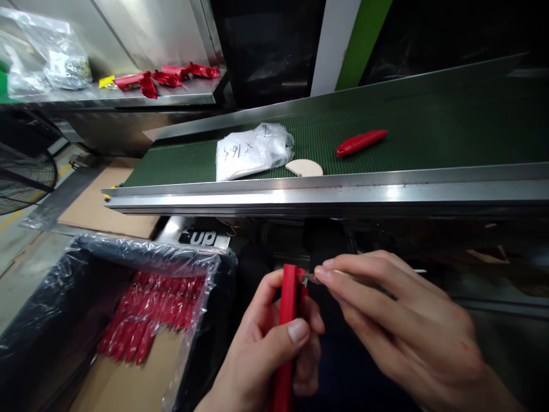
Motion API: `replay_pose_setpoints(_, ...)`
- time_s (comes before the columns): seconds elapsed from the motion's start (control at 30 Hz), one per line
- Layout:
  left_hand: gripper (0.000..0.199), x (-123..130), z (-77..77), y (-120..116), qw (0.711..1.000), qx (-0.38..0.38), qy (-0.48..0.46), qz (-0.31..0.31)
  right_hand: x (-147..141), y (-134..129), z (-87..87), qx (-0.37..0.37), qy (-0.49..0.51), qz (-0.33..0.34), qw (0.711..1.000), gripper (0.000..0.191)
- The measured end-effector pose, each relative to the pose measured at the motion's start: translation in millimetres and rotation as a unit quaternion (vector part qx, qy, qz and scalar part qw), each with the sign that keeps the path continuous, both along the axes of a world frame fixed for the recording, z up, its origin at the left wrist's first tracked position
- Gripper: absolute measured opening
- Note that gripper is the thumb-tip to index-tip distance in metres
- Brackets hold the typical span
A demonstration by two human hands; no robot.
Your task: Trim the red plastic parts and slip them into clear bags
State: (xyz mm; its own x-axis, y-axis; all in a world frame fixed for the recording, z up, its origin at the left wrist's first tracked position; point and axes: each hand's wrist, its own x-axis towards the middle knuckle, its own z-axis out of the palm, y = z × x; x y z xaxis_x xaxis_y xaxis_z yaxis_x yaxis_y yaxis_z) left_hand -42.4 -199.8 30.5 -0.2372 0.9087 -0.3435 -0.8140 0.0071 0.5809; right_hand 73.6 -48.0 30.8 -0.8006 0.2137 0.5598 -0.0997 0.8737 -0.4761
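My left hand (270, 343) is wrapped round a long red plastic part (288, 297), which stands upright in the grip with small tabs on its right side. In my right hand (398, 320) a slim trimming knife (309, 276) is pinched between thumb and fingers. Its thin metal tip points left and meets a small tab near the red part's top end. The pale end of the handle shows behind the knuckles; the rest is hidden by the fingers. The lower end of the red part runs out of the picture.
A green conveyor belt (193, 151) with a metal edge crosses ahead. On it lie a marked plastic bag (253, 151), a pale disc (304, 167) and another red part (361, 143). A lined bin (38, 320) at left holds several red parts (158, 309). Red pieces (167, 78) lie on a metal shelf.
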Motion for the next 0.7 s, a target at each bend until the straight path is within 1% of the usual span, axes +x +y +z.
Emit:
replay_pose_setpoints(0.2, 0.032, -2, -2.3, 1, 0.999, 0.031, -0.017, -0.009, 1, 0, -1.0, -0.004, -0.008, 0.015, 1.000, 0.042)
replay_pose_setpoints(0.33, 0.033, 2, -3.4, 0, 0.998, 0.041, -0.037, -0.009, -2, 1, -6.8, -0.006, -0.002, 0.014, 1.000, 0.042)
replay_pose_setpoints(0.37, 0.034, 5, -3.8, -1, 0.998, 0.047, -0.039, -0.006, -2, 2, -9.0, -0.005, 0.004, 0.002, 1.000, 0.043)
replay_pose_setpoints(0.43, 0.036, 9, -4.1, -3, 0.998, 0.061, -0.031, -0.014, -4, 6, -12.8, -0.016, 0.020, -0.048, 0.999, 0.043)
replay_pose_setpoints(0.5, 0.039, 10, -3.3, -4, 0.997, 0.061, -0.017, -0.034, -3, 11, -13.9, -0.047, 0.034, -0.100, 0.993, 0.042)
replay_pose_setpoints(0.53, 0.039, 10, -2.6, -4, 0.998, 0.052, -0.014, -0.042, -3, 12, -13.2, -0.062, 0.036, -0.111, 0.991, 0.041)
replay_pose_setpoints(0.57, 0.038, 8, -1.8, -4, 0.998, 0.037, -0.012, -0.043, -1, 13, -11.5, -0.072, 0.031, -0.105, 0.991, 0.040)
replay_pose_setpoints(0.6, 0.037, 6, -1.0, -3, 0.999, 0.022, -0.009, -0.035, 0, 13, -9.2, -0.072, 0.022, -0.086, 0.993, 0.040)
replay_pose_setpoints(0.7, 0.034, 2, 0.9, 0, 1.000, -0.016, 0.017, -0.003, 5, 9, -1.3, -0.037, -0.008, -0.022, 0.999, 0.040)
